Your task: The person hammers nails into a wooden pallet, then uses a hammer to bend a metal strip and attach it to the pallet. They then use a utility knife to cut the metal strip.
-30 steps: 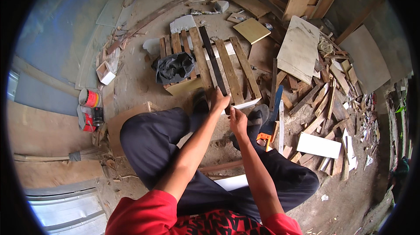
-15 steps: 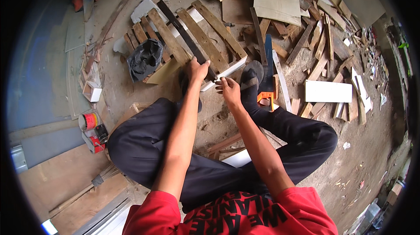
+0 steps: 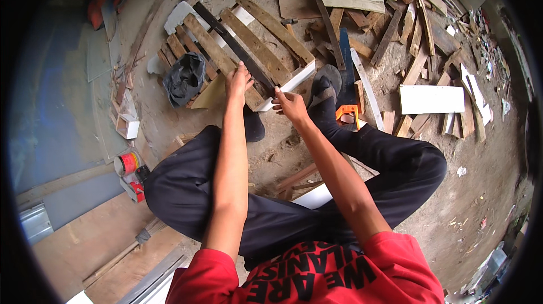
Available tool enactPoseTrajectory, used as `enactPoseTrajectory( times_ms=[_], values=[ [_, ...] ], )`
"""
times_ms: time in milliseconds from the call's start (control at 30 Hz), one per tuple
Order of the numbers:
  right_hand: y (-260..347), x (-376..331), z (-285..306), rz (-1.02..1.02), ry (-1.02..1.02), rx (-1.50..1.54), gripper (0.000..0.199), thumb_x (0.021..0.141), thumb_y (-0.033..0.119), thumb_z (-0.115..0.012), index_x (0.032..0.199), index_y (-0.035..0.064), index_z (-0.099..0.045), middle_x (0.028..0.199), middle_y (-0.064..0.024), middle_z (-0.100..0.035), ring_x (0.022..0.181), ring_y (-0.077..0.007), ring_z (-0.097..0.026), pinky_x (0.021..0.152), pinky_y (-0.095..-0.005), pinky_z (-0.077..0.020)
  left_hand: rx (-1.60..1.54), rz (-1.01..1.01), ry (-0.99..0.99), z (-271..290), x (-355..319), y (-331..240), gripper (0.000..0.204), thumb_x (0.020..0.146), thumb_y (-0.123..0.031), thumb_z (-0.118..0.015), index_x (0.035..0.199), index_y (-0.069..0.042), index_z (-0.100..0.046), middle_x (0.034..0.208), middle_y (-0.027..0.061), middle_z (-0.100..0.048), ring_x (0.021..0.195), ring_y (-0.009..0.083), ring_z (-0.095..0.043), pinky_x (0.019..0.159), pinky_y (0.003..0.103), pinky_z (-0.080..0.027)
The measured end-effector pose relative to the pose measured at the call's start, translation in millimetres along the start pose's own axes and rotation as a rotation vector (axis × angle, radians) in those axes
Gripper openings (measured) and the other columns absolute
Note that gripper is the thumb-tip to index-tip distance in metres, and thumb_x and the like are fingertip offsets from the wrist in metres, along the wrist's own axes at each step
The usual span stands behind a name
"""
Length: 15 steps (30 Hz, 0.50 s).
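Observation:
A slatted wooden frame [image 3: 255, 38], with brown slats across white boards, rests on the ground in front of me. One slat is darker: a long dark wooden slat [image 3: 233, 42] running toward me between two lighter ones. My left hand [image 3: 238, 84] lies beside it over the frame's near part, fingers stretched out and apart. At the dark slat's near end, the thumb and fingers of my right hand [image 3: 291, 106] close on its tip. A white edge board [image 3: 298, 78] shows along the frame's near right side.
A black plastic bag [image 3: 185, 78] sits at the frame's left. An orange-handled handsaw [image 3: 346, 72] lies beside my right foot. Scrap wood [image 3: 416, 38] and a white board [image 3: 431, 100] spread to the right. Red-labelled cans [image 3: 128, 164] stand by my left knee.
My left hand has loosened from the dark slat and shifted left, its fingers extended. My right hand has come onto the slat's near end. The view has tilted slightly.

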State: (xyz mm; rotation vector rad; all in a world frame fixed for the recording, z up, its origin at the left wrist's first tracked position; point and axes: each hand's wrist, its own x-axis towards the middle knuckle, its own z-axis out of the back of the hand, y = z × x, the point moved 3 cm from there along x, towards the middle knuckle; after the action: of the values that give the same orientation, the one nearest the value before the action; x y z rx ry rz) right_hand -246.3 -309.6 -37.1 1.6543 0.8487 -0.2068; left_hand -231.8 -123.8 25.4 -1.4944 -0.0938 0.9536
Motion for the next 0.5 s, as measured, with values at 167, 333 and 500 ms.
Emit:
enactPoseTrajectory(
  times_ms=[167,333,500],
  values=[
    [-2,3,-7,-0.011,0.012,-0.009,0.058,0.095,0.05,-0.064,0.1,-0.0075,-0.065,0.09,-0.0119,-0.07,0.078,-0.0185,-0.069,0.068,-0.031,-0.0546,0.134,-0.19,-0.006,12,3,-2,0.052,0.101,-0.026,-0.056,0.142,0.005,-0.045,0.14,0.0233,-0.052,0.125,0.0323,-0.056,0.094,0.042,-0.053],
    [3,-23,5,-0.012,0.084,0.159,0.048,0.095,0.048,-0.065,0.095,0.0007,-0.059,0.082,-0.007,-0.064,0.071,-0.0167,-0.065,0.068,-0.0307,-0.0542,0.503,-0.71,0.15,6,1,-10,0.051,0.093,-0.003,-0.058,0.142,-0.009,-0.051,0.143,0.0103,-0.053,0.13,0.0247,-0.051,0.096,0.036,-0.047],
    [-5,-38,39,0.007,0.122,0.167,0.054,0.098,0.049,-0.059,0.1,-0.0053,-0.062,0.086,-0.0124,-0.067,0.071,-0.0189,-0.066,0.068,-0.0307,-0.0556,1.381,-0.884,0.485,-9,-8,-40,0.076,0.07,-0.02,-0.077,0.142,-0.019,-0.053,0.154,0.0126,-0.039,0.149,0.0281,-0.025,0.122,0.052,-0.014]
  ],
)
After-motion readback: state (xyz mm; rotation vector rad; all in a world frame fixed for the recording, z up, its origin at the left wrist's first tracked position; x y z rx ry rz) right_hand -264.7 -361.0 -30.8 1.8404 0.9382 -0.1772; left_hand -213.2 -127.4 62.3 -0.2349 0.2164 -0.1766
